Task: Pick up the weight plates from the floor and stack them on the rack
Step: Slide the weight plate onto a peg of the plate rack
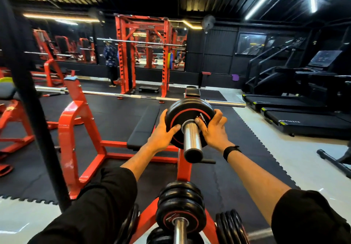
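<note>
Head view: left hand [164,129] and right hand [212,128] grip weight plate [182,114] (plates behind mostly hidden) on peg [191,139].

Rack: I see the red plate rack [183,167] upright in front of me, with chrome pegs pointing toward me.
Upper peg: the upper peg [192,139] carries black plates [187,110] with a red ring.
Lower peg: the lower peg [180,230] holds a stack of black plates [180,200].
Side plates: more black plates [230,226] hang at lower right.
Floor: black floor mats [114,118] lie under the rack.
</note>
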Motion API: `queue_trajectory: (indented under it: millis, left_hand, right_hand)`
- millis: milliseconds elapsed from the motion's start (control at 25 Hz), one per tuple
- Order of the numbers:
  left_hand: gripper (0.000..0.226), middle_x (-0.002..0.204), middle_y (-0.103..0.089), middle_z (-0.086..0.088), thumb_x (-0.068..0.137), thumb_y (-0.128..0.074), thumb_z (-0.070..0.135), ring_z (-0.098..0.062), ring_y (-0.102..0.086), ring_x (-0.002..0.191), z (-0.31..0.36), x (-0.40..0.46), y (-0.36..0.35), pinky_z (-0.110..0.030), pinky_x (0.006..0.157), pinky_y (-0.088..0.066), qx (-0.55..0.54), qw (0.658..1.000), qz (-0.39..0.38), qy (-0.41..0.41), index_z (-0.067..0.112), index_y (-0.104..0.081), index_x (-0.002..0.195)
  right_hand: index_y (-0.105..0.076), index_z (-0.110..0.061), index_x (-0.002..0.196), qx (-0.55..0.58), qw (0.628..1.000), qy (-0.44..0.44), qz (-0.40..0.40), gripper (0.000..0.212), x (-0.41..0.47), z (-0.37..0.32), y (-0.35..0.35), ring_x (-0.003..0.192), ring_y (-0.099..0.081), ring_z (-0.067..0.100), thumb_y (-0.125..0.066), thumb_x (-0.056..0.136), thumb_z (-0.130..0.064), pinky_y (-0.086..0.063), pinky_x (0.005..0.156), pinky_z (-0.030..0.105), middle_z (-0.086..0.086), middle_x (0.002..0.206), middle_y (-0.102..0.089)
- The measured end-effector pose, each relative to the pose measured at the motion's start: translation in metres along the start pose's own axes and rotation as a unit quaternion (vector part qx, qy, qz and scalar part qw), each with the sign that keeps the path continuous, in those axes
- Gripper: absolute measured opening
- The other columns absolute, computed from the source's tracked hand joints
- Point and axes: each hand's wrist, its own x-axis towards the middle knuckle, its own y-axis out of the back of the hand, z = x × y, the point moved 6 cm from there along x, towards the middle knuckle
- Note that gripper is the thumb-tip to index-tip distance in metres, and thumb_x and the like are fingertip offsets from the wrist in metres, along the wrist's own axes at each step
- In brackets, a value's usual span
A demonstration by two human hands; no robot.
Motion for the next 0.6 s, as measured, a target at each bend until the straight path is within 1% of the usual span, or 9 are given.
queue_trajectory:
  millis: [80,120,160,240,320,360,400,480,600]
  left_hand:
    - [0.077,0.145,-0.046,-0.007,0.094,-0.055,0.042,-0.025,-0.047,0.131,-0.043,-0.030,-0.013,-0.040,0.108,-0.038,0.151,0.984,-0.037,0.082,0.030,-0.008,0.154]
    - [0.082,0.150,-0.042,-0.014,0.093,-0.053,0.045,-0.033,-0.043,0.136,-0.069,-0.055,-0.023,-0.043,0.110,-0.036,0.236,0.958,-0.080,0.138,0.035,0.000,0.154]
    - [0.087,0.153,-0.036,-0.018,0.090,-0.051,0.048,-0.036,-0.038,0.138,-0.092,-0.085,-0.034,-0.046,0.111,-0.034,0.280,0.936,-0.113,0.181,0.042,0.009,0.151]
    - [0.091,0.151,-0.038,-0.022,0.086,-0.049,0.050,-0.036,-0.037,0.139,-0.115,-0.143,-0.052,-0.046,0.112,-0.033,0.273,0.927,-0.125,0.223,0.042,0.015,0.149]
    - [0.090,0.137,-0.052,-0.023,0.089,-0.052,0.046,-0.035,-0.046,0.131,-0.115,-0.192,-0.053,-0.042,0.107,-0.037,0.265,0.929,-0.090,0.242,0.035,0.013,0.151]
    - [0.088,0.133,-0.056,-0.023,0.092,-0.053,0.042,-0.034,-0.050,0.128,-0.109,-0.218,-0.046,-0.040,0.107,-0.037,0.268,0.928,-0.060,0.252,0.031,0.010,0.153]
    - [0.086,0.132,-0.057,-0.022,0.094,-0.054,0.038,-0.033,-0.051,0.127,-0.103,-0.245,-0.032,-0.039,0.107,-0.036,0.266,0.926,-0.023,0.267,0.029,0.008,0.153]
    - [0.082,0.134,-0.054,-0.023,0.097,-0.053,0.030,-0.032,-0.050,0.128,-0.093,-0.305,0.003,-0.033,0.105,-0.035,0.240,0.918,0.051,0.313,0.023,0.008,0.151]
    - [0.081,0.144,-0.046,-0.021,0.096,-0.052,0.040,-0.034,-0.048,0.129,-0.076,-0.420,0.055,-0.038,0.105,-0.039,0.244,0.863,0.162,0.412,0.022,0.000,0.155]
  right_hand:
    - [-0.011,-0.025,0.137,0.002,1.000,0.011,-0.029,0.076,0.001,0.002,0.002,0.120,-0.044,0.043,-0.049,0.085,-0.066,-0.039,0.098,0.062,0.014,0.134,-0.027]
    - [-0.008,-0.026,0.139,0.019,0.999,0.015,-0.047,0.078,-0.001,0.004,0.003,0.122,-0.044,0.042,-0.049,0.086,-0.065,-0.038,0.100,0.063,0.015,0.137,-0.028]
    - [-0.005,-0.026,0.141,0.059,0.996,0.012,-0.071,0.081,-0.004,0.012,0.000,0.124,-0.042,0.041,-0.051,0.086,-0.064,-0.036,0.102,0.063,0.016,0.139,-0.029]
    - [-0.007,-0.014,0.144,0.132,0.980,0.001,-0.147,0.093,-0.023,0.037,-0.027,0.131,-0.040,0.038,-0.056,0.083,-0.064,-0.031,0.110,0.055,0.020,0.143,-0.035]
    - [-0.016,0.004,0.144,0.117,0.956,-0.057,-0.263,0.114,-0.068,0.065,-0.080,0.135,-0.040,0.034,-0.050,0.073,-0.078,-0.028,0.114,0.041,0.025,0.144,-0.041]
    - [-0.013,0.006,0.146,0.097,0.938,-0.067,-0.327,0.113,-0.104,0.066,-0.105,0.135,-0.039,0.034,-0.047,0.076,-0.076,-0.029,0.113,0.038,0.025,0.145,-0.040]
    - [-0.005,0.005,0.148,0.088,0.919,-0.056,-0.381,0.103,-0.142,0.055,-0.128,0.136,-0.038,0.034,-0.047,0.086,-0.066,-0.029,0.113,0.036,0.024,0.147,-0.037]
    - [-0.001,0.002,0.149,0.068,0.876,0.016,-0.478,0.086,-0.216,0.006,-0.163,0.137,-0.037,0.034,-0.049,0.096,-0.046,-0.030,0.109,0.034,0.022,0.148,-0.037]
    - [-0.016,-0.001,0.145,0.058,0.799,0.177,-0.571,0.072,-0.319,-0.089,-0.183,0.132,-0.043,0.034,-0.050,0.096,-0.042,-0.035,0.101,0.032,0.020,0.141,-0.045]
